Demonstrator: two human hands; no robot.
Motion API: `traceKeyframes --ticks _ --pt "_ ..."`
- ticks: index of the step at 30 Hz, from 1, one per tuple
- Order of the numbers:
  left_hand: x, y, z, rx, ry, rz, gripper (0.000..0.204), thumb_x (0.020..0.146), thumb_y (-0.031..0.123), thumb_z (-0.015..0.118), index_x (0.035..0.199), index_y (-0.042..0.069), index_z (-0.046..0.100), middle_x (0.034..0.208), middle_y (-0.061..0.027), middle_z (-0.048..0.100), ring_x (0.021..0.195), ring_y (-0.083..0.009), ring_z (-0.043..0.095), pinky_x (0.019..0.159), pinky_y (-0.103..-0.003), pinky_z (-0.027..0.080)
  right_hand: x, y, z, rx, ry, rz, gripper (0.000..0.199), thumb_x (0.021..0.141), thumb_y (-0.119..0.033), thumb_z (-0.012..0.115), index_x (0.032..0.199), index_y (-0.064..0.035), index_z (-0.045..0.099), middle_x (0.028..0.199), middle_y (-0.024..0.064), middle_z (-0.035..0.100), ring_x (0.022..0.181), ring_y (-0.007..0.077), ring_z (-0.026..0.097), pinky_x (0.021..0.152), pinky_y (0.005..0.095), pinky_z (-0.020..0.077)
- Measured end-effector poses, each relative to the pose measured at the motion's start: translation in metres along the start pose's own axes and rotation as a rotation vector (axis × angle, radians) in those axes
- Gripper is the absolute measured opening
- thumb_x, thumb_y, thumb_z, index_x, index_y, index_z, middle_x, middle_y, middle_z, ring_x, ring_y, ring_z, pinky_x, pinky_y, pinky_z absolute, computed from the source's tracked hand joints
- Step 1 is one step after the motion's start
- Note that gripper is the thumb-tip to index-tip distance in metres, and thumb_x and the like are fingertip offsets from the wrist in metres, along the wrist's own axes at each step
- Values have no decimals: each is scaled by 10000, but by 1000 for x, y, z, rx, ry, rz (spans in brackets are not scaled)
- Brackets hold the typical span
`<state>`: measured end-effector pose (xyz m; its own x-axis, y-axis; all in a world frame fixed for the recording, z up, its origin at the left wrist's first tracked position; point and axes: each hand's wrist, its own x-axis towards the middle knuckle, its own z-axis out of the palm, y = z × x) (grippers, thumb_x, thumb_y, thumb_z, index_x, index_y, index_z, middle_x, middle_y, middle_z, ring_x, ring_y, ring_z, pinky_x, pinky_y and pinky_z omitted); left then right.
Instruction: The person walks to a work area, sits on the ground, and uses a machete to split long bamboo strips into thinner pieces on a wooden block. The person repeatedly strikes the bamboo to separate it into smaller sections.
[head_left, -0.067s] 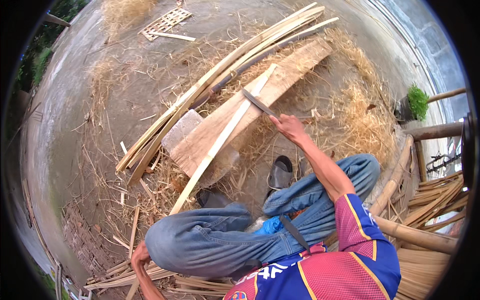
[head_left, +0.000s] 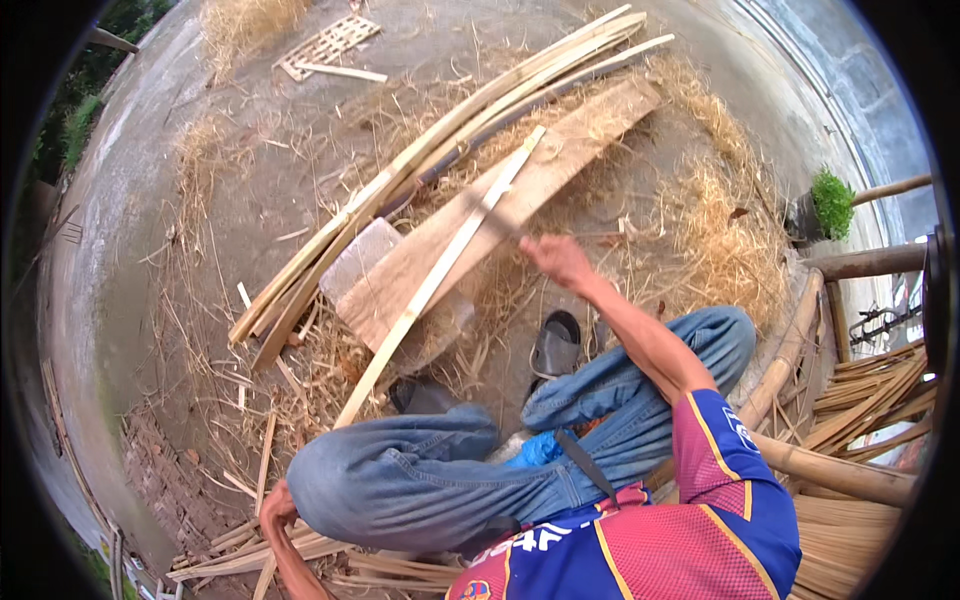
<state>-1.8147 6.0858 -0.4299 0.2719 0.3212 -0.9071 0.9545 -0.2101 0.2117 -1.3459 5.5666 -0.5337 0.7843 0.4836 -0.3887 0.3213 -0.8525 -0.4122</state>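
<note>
My right hand is closed round the handle of a knife, whose motion-blurred blade lies across a long pale bamboo strip. The strip slants over a wide wooden board and passes behind my left knee. Beside that knee, my left hand is closed in line with the strip's lower end; the knee partly hides its fingers and the grip. A pale block props up the near end of the board.
Long bamboo strips lie beyond the board, beside a dark pole. Curly shavings cover the ground. A sandal is near my legs. Bamboo rails and bundled strips stand at right, with a potted plant farther back.
The knife and my right hand have moved a little left and nearer along the strip. My left hand stays beside the knee.
</note>
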Motion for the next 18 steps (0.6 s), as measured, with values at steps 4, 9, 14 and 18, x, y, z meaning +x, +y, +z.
traceKeyframes --ticks 4,9,14,18 --pt "-2 -36 -20 -100 -162 -49 293 961 318 624 801 80 686 594 -7 580 467 -105 478 420 -272 327 10 22 -7 59 156 106 725 954 -706 428 715 -39 583 548 155 590 592 345 656 566 445 525" --pt "-7 9 -8 112 -35 35 356 998 376 584 913 63 731 715 -36 663 582 -121 555 517 -299 412 33 48 -33 99 364 187 761 959 -654 489 625 25 575 630 266 613 592 374 624 609 506 490" --pt "-12 124 75 -251 180 434 370 999 372 595 1032 16 691 844 -72 685 712 -157 609 639 -323 480 37 32 -21 162 317 203 775 970 -671 434 682 20 636 724 282 658 700 399 658 718 505 521" --pt "69 192 113 -249 -152 481 431 1017 430 568 969 17 682 749 -23 636 643 -124 571 583 -300 457 30 22 -3 364 211 237 755 967 -665 464 634 1 587 584 184 587 533 294 547 584 478 474"
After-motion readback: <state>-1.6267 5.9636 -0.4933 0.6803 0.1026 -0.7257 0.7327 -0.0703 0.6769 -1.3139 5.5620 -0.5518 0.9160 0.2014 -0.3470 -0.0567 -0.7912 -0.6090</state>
